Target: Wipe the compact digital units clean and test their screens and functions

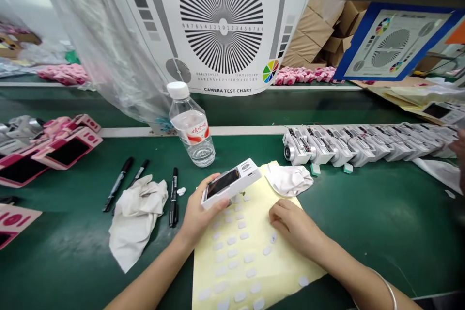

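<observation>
Device [231, 184], white, apparently a camera, in left hand [203, 206].

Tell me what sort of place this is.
Probably a small electronics assembly or testing bench: a row of white device units lines the green table, a printed chart reads "CAMERA TEST CHART", and the left hand holds a white device with a dark screen.

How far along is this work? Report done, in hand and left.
The pink devices have screens fitted and look done. The left hand holds a white device, screen in place; the right hand is over the yellow sheet, its pinch unclear. Apparently left: the row of white units with bare insides, and pale tabs on the sheet.
</observation>
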Demonstrator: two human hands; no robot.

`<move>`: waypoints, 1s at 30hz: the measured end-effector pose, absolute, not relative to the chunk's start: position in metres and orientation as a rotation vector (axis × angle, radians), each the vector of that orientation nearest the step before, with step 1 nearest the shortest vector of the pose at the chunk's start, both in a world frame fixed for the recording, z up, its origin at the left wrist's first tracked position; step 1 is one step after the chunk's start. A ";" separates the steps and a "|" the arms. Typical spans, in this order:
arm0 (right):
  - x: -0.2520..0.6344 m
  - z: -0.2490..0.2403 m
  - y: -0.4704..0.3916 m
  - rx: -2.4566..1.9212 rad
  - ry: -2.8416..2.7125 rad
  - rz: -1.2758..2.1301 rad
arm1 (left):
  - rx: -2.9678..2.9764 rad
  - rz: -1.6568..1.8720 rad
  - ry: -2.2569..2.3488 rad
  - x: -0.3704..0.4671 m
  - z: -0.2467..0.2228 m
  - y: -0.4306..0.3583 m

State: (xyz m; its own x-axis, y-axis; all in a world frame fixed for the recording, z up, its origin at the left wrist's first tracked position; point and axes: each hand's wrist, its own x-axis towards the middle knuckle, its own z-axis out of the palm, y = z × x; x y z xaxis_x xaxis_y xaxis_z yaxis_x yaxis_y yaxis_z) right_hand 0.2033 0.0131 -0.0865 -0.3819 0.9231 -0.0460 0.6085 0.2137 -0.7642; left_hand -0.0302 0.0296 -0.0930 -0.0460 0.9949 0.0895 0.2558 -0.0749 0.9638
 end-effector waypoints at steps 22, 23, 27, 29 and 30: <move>0.201 -0.071 0.019 -0.874 -0.737 1.842 | 1.836 1.202 1.681 0.001 -0.087 -0.007; 0.201 -0.070 0.018 -0.873 -0.737 1.839 | 1.840 1.204 1.681 0.001 -0.087 -0.007; 0.201 -0.070 0.018 -0.879 -0.742 1.838 | 1.839 1.221 1.686 0.001 -0.086 -0.008; 0.202 -0.071 0.018 -0.880 -0.738 1.861 | 1.791 1.190 1.696 0.002 -0.084 -0.008; 0.202 -0.071 0.019 -0.881 -0.734 1.873 | 1.758 1.160 1.700 0.002 -0.083 -0.008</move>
State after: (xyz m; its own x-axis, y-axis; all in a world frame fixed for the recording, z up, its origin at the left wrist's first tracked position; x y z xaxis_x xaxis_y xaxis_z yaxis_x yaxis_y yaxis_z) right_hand 0.2019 0.0188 -0.0713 -0.3307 0.9038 -0.2716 -0.4784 -0.4086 -0.7773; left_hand 0.0022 -0.0082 -0.0828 -0.1025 0.9583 0.2666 0.5975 -0.1550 0.7867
